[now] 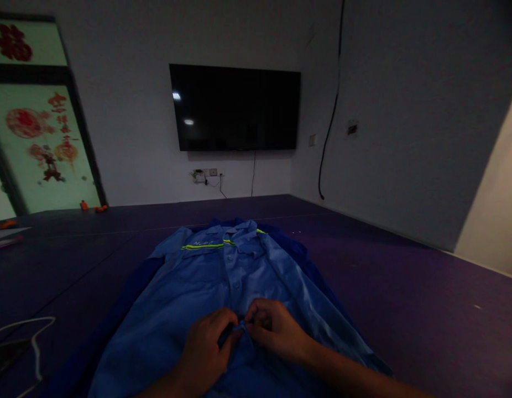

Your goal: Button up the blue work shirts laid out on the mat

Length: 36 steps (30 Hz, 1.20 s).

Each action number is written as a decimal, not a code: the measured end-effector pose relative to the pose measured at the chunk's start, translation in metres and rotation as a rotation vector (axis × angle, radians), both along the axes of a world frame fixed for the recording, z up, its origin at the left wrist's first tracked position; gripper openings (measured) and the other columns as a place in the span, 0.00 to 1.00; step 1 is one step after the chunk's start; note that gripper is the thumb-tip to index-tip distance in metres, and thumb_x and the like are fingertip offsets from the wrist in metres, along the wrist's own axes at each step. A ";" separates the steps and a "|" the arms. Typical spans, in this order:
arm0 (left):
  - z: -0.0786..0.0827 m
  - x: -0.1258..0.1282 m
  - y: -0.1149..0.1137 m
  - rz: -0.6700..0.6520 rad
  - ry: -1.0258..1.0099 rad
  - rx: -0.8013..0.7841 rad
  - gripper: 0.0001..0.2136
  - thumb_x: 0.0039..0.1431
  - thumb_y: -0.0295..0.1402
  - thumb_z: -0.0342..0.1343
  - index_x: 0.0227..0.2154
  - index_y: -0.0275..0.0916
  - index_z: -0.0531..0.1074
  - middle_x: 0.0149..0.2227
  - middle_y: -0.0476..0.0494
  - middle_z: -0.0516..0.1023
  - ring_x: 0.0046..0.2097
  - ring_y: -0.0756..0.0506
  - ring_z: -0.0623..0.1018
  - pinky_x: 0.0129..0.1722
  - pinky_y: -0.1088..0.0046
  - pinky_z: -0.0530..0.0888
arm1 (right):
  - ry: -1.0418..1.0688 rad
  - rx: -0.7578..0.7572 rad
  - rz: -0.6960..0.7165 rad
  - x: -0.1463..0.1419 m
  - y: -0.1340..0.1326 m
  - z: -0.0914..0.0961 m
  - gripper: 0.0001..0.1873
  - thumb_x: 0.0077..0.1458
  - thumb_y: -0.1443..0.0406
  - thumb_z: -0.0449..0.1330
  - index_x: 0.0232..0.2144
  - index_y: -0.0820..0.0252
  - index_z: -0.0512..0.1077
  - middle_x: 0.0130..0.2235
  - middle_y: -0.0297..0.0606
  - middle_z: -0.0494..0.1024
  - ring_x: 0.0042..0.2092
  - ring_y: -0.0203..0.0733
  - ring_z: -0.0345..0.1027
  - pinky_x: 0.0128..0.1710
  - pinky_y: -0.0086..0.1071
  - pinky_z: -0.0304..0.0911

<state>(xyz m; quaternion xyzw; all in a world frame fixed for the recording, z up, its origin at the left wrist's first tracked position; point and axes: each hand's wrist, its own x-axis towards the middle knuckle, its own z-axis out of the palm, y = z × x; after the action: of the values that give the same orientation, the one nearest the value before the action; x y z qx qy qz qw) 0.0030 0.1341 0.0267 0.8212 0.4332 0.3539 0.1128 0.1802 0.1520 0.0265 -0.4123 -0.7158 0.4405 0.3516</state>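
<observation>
A blue work shirt (185, 298) with yellow-green stripes across the chest lies spread on the purple floor, its collar pointing away from me. Down its front runs a placket with buttons, one button (236, 285) showing just above my hands. My left hand (208, 345) is closed on the shirt's front edge, pinching a fold of cloth. Close beside it, my right hand (276, 329) pinches the same front edge between thumb and fingers. A small button seems to sit between the fingertips, mostly hidden. Darker blue cloth (297, 249) shows beneath and beside the shirt.
Purple floor (405, 309) stretches around the shirt. At lower left lie a white cable (38, 354) and a dark flat object (9, 356). A television (239, 108) hangs on the far wall. Small orange objects (84, 205) sit by the door (36, 138) at left.
</observation>
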 end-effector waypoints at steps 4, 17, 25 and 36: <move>-0.001 0.000 0.000 0.051 0.012 0.008 0.04 0.53 0.29 0.49 0.27 0.40 0.69 0.27 0.49 0.76 0.30 0.50 0.74 0.30 0.78 0.69 | -0.198 0.169 -0.026 0.003 -0.004 0.004 0.18 0.38 0.58 0.64 0.32 0.62 0.69 0.18 0.27 0.66 0.20 0.29 0.58 0.18 0.23 0.49; 0.000 0.000 0.000 0.057 -0.024 -0.013 0.04 0.51 0.28 0.50 0.29 0.41 0.69 0.28 0.50 0.76 0.31 0.50 0.75 0.32 0.78 0.70 | -0.290 0.267 -0.122 0.001 -0.003 0.000 0.07 0.41 0.70 0.57 0.28 0.60 0.71 0.19 0.29 0.70 0.20 0.30 0.59 0.20 0.23 0.49; -0.002 -0.001 0.000 0.079 0.002 0.021 0.04 0.53 0.30 0.49 0.29 0.41 0.69 0.27 0.50 0.76 0.29 0.50 0.75 0.30 0.77 0.69 | -0.341 0.331 -0.038 0.001 -0.004 -0.004 0.06 0.45 0.68 0.55 0.27 0.61 0.72 0.21 0.31 0.72 0.21 0.30 0.60 0.20 0.22 0.49; -0.004 -0.001 0.003 0.091 0.030 0.025 0.05 0.53 0.30 0.49 0.29 0.41 0.70 0.27 0.50 0.77 0.30 0.50 0.75 0.31 0.77 0.70 | -0.361 0.343 -0.006 0.002 -0.004 -0.002 0.09 0.48 0.66 0.53 0.26 0.62 0.73 0.21 0.32 0.70 0.22 0.30 0.59 0.21 0.22 0.49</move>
<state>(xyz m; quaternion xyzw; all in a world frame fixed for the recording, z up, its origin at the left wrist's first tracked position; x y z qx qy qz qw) 0.0024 0.1366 0.0226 0.8072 0.4674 0.3516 0.0798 0.1819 0.1485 0.0247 -0.4209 -0.8300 0.2306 0.2840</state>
